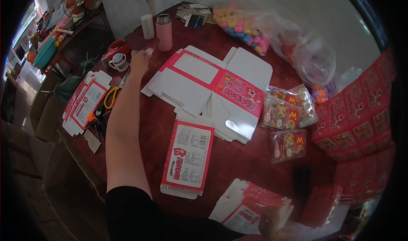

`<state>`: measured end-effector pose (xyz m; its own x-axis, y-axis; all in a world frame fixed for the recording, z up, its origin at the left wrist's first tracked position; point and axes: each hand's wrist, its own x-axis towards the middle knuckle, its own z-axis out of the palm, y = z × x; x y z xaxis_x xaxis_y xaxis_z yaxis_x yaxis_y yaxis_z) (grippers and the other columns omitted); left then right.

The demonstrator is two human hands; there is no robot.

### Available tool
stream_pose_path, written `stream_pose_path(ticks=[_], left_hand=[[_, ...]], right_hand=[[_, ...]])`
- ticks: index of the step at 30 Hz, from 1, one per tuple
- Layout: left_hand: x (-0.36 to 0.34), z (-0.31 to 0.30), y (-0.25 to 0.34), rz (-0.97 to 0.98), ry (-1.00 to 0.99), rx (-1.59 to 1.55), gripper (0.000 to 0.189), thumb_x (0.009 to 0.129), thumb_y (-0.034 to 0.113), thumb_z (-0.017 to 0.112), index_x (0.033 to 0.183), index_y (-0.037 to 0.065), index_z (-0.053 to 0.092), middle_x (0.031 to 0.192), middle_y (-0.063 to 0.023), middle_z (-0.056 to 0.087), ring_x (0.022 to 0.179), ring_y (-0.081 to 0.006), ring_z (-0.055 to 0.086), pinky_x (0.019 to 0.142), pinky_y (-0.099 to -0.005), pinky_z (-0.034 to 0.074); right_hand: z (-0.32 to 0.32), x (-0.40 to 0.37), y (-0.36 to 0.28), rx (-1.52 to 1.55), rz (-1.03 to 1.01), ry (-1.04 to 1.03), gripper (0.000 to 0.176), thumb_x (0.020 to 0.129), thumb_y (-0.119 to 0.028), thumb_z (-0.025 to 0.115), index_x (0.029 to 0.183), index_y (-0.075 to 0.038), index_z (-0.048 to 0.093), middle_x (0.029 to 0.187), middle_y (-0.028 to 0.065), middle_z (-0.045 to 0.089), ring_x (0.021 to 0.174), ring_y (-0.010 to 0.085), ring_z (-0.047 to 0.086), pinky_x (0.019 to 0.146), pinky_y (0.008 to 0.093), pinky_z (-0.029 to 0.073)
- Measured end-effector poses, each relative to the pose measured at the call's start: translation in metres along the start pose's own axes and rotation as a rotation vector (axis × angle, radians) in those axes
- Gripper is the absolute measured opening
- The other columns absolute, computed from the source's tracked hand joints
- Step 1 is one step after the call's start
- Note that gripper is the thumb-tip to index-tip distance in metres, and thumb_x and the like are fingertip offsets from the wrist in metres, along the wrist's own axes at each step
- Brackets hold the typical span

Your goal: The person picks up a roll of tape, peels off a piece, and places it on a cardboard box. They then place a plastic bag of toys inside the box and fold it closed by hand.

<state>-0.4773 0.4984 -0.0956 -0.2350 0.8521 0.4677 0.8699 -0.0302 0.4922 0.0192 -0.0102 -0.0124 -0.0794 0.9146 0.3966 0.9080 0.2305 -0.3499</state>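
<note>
My left hand [139, 62] is stretched far forward, beside a white mug [119, 62] and a pink thermos [164, 33]. Its fingers are drawn together, with a small pale bit [149, 51] at the tips that I cannot make out. At the bottom right, my right hand [268, 220] is smeared by motion over a stack of flat red-and-white cartons [242, 213]. Between my arms lies a red-and-white carton [187, 154] with printed text. Beyond it, large unfolded carton blanks [195, 67] are piled up.
Clear packs of toy food [289, 145] lie to the right, near red printed sheets [352, 109]. A bag of colourful pieces [242, 26] stands at the back. Yellow-handled scissors [111, 97] and more cartons [87, 101] sit on the left, by a white cup [147, 26].
</note>
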Motion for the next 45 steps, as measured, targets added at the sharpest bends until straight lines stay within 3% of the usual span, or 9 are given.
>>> stream_pose_path(ticks=[2,8,12,17,20,25,30,40,45], left_hand=[[-0.003,-0.024,0.018,0.235,0.025,-0.130,0.025,0.084,0.022,0.062,0.099,0.002,0.061,0.113,-0.0186,0.049,0.099,-0.0317,0.054,0.085,-0.0375,0.046],[-0.131,-0.139,0.202,0.288,-0.951,-0.698,0.027,0.086,0.020,0.061,0.103,0.000,0.055,0.126,-0.0131,0.046,0.108,-0.0238,0.050,0.089,-0.0312,0.042],[-0.249,-0.164,0.285,0.722,-1.370,-0.906,0.034,0.088,0.028,0.060,0.105,-0.001,0.053,0.124,-0.0140,0.049,0.110,-0.0231,0.050,0.091,-0.0340,0.041],[-0.347,-0.165,0.330,0.491,-1.868,-0.896,0.047,0.084,0.028,0.065,0.120,0.001,0.051,0.118,-0.0079,0.053,0.104,-0.0176,0.051,0.087,-0.0313,0.040],[-0.382,-0.163,0.340,0.502,-1.772,-1.205,0.046,0.084,0.033,0.066,0.114,0.000,0.054,0.107,-0.0053,0.055,0.096,-0.0133,0.050,0.081,-0.0300,0.042],[-0.442,-0.159,0.355,-0.430,-1.929,-1.468,0.061,0.089,0.054,0.047,0.118,0.000,0.053,0.098,-0.0035,0.057,0.084,-0.0136,0.055,0.066,-0.0250,0.043],[-0.485,-0.154,0.383,-0.754,-1.930,-1.442,0.043,0.094,0.043,0.043,0.114,0.006,0.051,0.099,-0.0065,0.059,0.085,-0.0173,0.060,0.069,-0.0292,0.051],[-0.536,-0.149,0.458,-0.352,-2.305,-1.292,0.020,0.087,0.012,0.058,0.106,0.007,0.052,0.099,-0.0079,0.060,0.087,-0.0181,0.061,0.073,-0.0295,0.052],[-0.569,-0.146,0.520,-0.224,-2.045,-1.150,0.021,0.091,0.023,0.058,0.105,0.011,0.047,0.086,-0.0015,0.056,0.054,-0.0058,0.038,0.047,-0.0179,0.031]], right_hand=[[-0.004,-0.001,-0.002,-0.002,-0.028,0.015,0.036,0.068,0.008,0.064,0.100,-0.006,0.056,0.097,0.0147,0.055,0.081,0.0294,0.056,0.070,0.0368,0.046],[-0.014,-0.002,-0.006,0.057,-0.109,0.105,0.066,0.064,-0.003,0.077,0.121,-0.008,0.045,0.110,0.0171,0.049,0.095,0.0311,0.052,0.075,0.0377,0.047],[-0.024,0.029,-0.043,0.198,0.030,0.065,0.088,0.062,-0.019,0.083,0.133,-0.005,0.034,0.117,0.0171,0.048,0.104,0.0302,0.050,0.078,0.0367,0.047],[-0.038,0.011,-0.055,0.644,0.170,-0.035,0.059,0.071,-0.015,0.077,0.124,-0.009,0.052,0.112,0.0119,0.052,0.090,0.0224,0.058,0.073,0.0319,0.051],[-0.045,-0.022,-0.045,0.668,0.083,0.181,0.033,0.076,-0.004,0.070,0.108,-0.010,0.065,0.104,0.0088,0.057,0.090,0.0215,0.059,0.073,0.0298,0.051],[-0.060,-0.063,-0.043,0.655,0.011,0.435,0.028,0.076,0.000,0.067,0.103,-0.009,0.066,0.101,0.0067,0.057,0.094,0.0216,0.059,0.077,0.0317,0.051],[-0.073,-0.102,-0.027,0.621,-0.057,0.534,0.015,0.076,-0.001,0.068,0.090,-0.005,0.065,0.097,0.0062,0.058,0.093,0.0224,0.059,0.078,0.0327,0.051],[-0.119,-0.184,0.007,0.786,0.024,0.626,0.022,0.072,0.003,0.070,0.093,-0.005,0.068,0.089,0.0061,0.064,0.084,0.0203,0.063,0.071,0.0294,0.051],[-0.177,-0.263,0.028,0.792,0.281,0.719,0.024,0.071,0.004,0.072,0.093,-0.004,0.069,0.082,0.0076,0.065,0.069,0.0162,0.064,0.058,0.0253,0.050]])
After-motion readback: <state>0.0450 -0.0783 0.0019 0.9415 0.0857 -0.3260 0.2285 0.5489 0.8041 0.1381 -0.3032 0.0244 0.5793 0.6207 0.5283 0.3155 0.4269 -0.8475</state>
